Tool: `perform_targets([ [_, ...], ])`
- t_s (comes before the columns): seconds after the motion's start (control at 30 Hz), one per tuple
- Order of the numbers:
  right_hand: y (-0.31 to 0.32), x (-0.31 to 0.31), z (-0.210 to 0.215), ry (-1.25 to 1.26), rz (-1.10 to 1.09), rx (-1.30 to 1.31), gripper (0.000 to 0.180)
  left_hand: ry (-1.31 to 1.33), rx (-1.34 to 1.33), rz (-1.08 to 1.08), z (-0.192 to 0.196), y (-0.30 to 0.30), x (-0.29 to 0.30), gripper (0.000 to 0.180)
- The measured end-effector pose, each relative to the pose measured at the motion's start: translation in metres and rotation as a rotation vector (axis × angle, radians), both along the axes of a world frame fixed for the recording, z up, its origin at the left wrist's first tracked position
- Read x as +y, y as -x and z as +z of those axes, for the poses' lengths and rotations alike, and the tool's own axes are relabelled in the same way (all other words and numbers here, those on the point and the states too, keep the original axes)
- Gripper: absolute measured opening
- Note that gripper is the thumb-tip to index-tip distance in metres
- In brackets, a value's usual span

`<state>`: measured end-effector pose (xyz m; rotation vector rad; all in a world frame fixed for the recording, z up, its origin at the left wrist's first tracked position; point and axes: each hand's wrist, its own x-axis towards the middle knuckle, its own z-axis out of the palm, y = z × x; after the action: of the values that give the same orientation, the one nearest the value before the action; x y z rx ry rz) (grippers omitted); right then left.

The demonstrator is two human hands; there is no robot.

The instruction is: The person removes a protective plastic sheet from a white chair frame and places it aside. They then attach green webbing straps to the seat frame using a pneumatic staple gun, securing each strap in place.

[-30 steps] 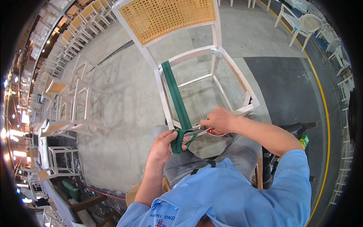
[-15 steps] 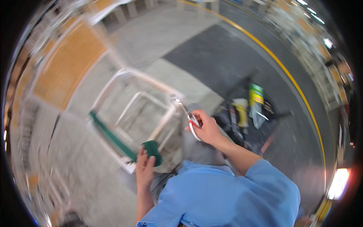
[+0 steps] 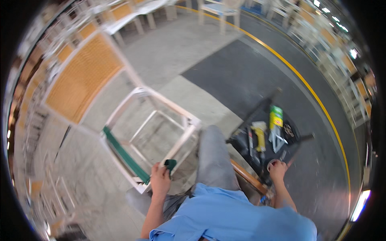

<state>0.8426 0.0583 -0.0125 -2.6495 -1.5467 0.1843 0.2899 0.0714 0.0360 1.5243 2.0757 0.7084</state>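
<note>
My left hand [image 3: 160, 180] is closed at the near corner of a pale wooden chair frame [image 3: 174, 148], gripping a green webbing strip [image 3: 171, 164]. That strip's stretched part [image 3: 125, 156] runs along the seat's left rail, and a short end bends over the near rail beside my fingers. Off to the right, my right hand [image 3: 277, 170] is at the near edge of a black tool-laden seat. Its fingers are closed around the reddish looped handle of the scissors [image 3: 271, 164]; the blades are hard to make out.
The chair's woven cane back [image 3: 86, 76] stretches to the far left. On the black seat [image 3: 257, 116] lie a yellow tool [image 3: 259, 134], a green-and-yellow canister [image 3: 276, 116] and other items. My grey-clad knee [image 3: 215, 148] sits between chair and tools. More chairs [image 3: 221, 14] stand behind.
My right hand has carried the scissors from beside the chair's right corner to the black seat at right. My left hand has closed in on the near corner, and less green webbing shows there.
</note>
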Motion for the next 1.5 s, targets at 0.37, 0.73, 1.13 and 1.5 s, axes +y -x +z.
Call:
perform_targets([
  [0.37,0.327,0.218,0.025,-0.046,0.718,1.011,0.052,-0.001,0.008,0.03,-0.01,0.047,-0.05,0.019],
  [0.73,0.373,0.179,0.031,-0.23,0.984,0.519,0.052,-0.149,-0.344,0.18,0.039,0.012,-0.063,0.021],
  [1.13,0.385,0.115,0.101,0.47,0.851,1.667,0.016,-0.334,-1.379,0.334,0.111,0.026,0.056,0.017],
  [1.5,0.402,0.164,0.163,0.003,0.883,1.54,0.024,-0.216,-1.352,0.288,0.082,-0.004,0.05,0.014],
])
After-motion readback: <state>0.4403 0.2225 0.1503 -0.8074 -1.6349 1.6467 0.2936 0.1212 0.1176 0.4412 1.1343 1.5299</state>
